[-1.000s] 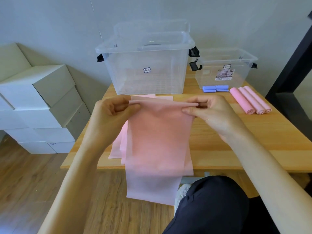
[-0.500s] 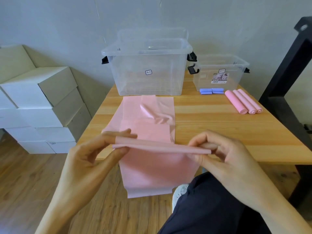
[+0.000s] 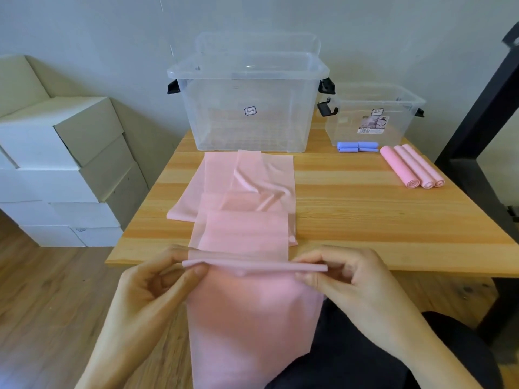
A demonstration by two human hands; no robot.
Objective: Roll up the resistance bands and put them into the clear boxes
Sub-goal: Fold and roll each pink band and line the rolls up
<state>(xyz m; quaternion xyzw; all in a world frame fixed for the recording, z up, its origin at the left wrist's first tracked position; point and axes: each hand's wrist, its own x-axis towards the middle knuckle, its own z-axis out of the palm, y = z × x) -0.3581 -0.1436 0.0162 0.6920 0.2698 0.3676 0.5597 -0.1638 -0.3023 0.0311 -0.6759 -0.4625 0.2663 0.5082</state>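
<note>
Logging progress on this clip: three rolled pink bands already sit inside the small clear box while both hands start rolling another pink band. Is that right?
Not quite. The head view shows the three rolled pink bands lying on the wooden table in front of the small clear box, not inside it. The rest holds: the left hand and right hand pinch the started roll of another pink band.

A pale grey-green wall (image 3: pixel 112 29) backs a light wooden table (image 3: pixel 365 220) with striped grain. White cardboard boxes (image 3: pixel 56 169) are stacked in steps against the wall at the left. The floor (image 3: pixel 50 304) is brown wood planking. A black frame (image 3: pixel 483 113) stands at the right.
</note>
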